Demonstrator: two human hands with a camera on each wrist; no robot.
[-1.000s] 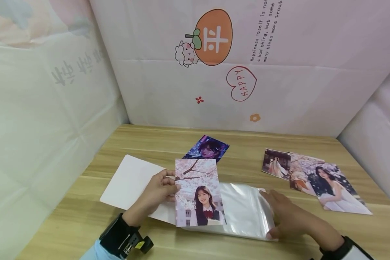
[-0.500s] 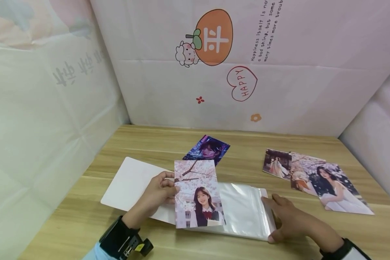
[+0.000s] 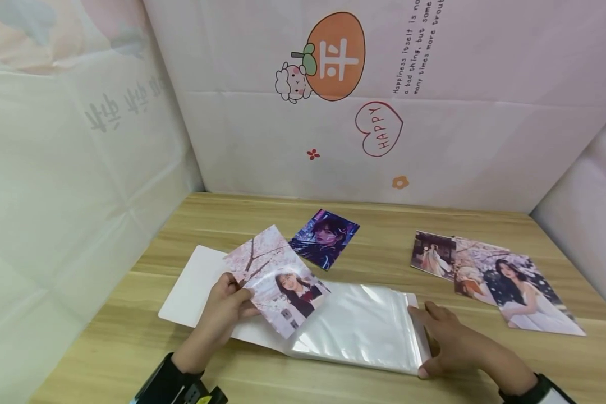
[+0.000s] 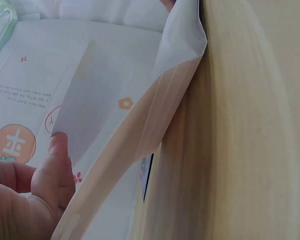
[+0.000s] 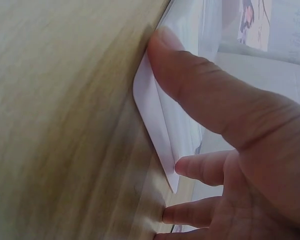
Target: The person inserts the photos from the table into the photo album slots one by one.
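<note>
My left hand (image 3: 224, 306) pinches the left edge of a photo print (image 3: 278, 280) with pink blossom and a person in a dark vest. The print is tilted above the opened photo album, and its pale back (image 4: 87, 107) shows in the left wrist view. The album's white cover (image 3: 189, 292) lies folded out to the left. Its clear plastic sleeves (image 3: 356, 325) lie on the right. My right hand (image 3: 454, 336) rests at the album's right end, fingers spread. In the right wrist view the thumb (image 5: 190, 82) presses the sleeve edge and other fingertips touch the album and table.
A purple-blue picture card (image 3: 325, 238) lies behind the album. At the right lie several overlapping photos, with a person in a white dress (image 3: 530, 303) on top. A printed cloth (image 3: 242, 140) stands behind the wooden table (image 3: 373, 387) and at its sides.
My left hand has moved left and turned the blossom photo to a slant, uncovering more of the sleeves and the purple-blue card. The right hand has shifted slightly outward, its fingers more spread.
</note>
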